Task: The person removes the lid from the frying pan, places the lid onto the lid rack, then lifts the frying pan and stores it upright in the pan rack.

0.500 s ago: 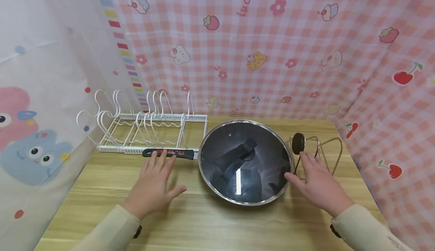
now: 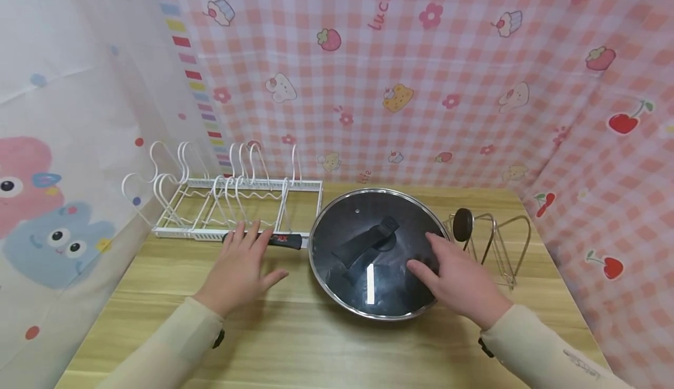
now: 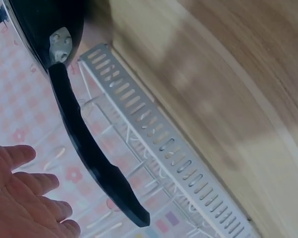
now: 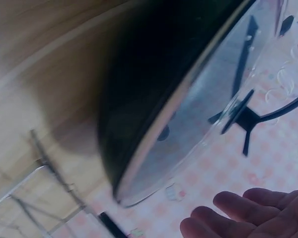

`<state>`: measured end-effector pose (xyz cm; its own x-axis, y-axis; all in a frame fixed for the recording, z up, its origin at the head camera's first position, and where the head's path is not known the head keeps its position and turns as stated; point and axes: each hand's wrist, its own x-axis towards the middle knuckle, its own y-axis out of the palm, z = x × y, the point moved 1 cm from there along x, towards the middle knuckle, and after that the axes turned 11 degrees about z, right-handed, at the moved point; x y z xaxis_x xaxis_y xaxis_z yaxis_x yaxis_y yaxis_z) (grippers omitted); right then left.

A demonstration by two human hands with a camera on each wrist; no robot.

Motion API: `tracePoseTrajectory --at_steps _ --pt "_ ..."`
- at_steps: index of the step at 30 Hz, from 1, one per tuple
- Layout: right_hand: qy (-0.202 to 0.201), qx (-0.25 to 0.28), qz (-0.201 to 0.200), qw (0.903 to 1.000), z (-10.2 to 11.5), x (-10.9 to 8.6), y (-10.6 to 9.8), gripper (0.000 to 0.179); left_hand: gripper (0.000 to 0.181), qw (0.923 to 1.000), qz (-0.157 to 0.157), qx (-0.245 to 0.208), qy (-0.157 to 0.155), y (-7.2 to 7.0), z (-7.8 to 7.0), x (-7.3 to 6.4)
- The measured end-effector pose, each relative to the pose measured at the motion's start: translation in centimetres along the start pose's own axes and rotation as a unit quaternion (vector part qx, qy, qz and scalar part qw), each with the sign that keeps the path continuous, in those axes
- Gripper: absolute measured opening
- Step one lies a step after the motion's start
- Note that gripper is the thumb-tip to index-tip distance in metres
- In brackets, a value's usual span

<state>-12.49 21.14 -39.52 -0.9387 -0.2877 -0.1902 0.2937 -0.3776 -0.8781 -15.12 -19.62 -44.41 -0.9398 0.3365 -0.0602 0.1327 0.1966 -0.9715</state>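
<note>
the right hand point(image 2: 460, 281) has come in from the small wire rack point(image 2: 489, 243) and now sits above the right side of the lid point(image 2: 389, 272); a dark oval piece point(image 2: 463, 225) on that rack, which its fingers were near, is left on its own. the left hand point(image 2: 234, 278) has barely shifted by the pan handle point(image 2: 286, 240), though its fingers hide more of the red lettering. both hands are spread loosely, fingers apart, holding nothing; the left wrist view shows a gap between fingertips and handle.

the pan point(image 4: 139, 89) stands mid-table, deep, dark and round-sided, its black handle gently curved and reaching left, in front of the white rack point(image 2: 274, 185). the lid on it is clear glass with a shiny metal rim and a black arched lid handle point(image 2: 363, 245). the white rack has slotted rails and looped wires; the tabletop point(image 2: 337, 354) is pale, streaky wood grain, backed by pink checked cloth point(image 2: 342, 85).
</note>
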Motion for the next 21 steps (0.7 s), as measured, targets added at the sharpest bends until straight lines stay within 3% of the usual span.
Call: tracePoseTrajectory --at_steps 7,10,15,21 --pt "-0.022 0.009 -0.003 0.9997 2.4 1.2 0.5 0.073 0.092 0.9998 0.006 0.019 -0.004 0.2 0.3 0.9" --pt "-0.021 0.036 0.008 0.9991 3.2 1.8 0.8 0.066 0.092 0.9995 0.013 0.028 -0.003 0.3 0.3 1.2" --pt "0.007 0.089 0.038 0.9952 4.2 2.8 1.3 0.063 0.091 0.9993 0.022 0.030 -0.004 0.5 0.2 1.7" --pt "0.045 0.100 0.056 0.9924 5.2 3.8 1.5 0.071 0.090 0.9990 0.039 0.022 -0.006 0.8 0.1 2.3"
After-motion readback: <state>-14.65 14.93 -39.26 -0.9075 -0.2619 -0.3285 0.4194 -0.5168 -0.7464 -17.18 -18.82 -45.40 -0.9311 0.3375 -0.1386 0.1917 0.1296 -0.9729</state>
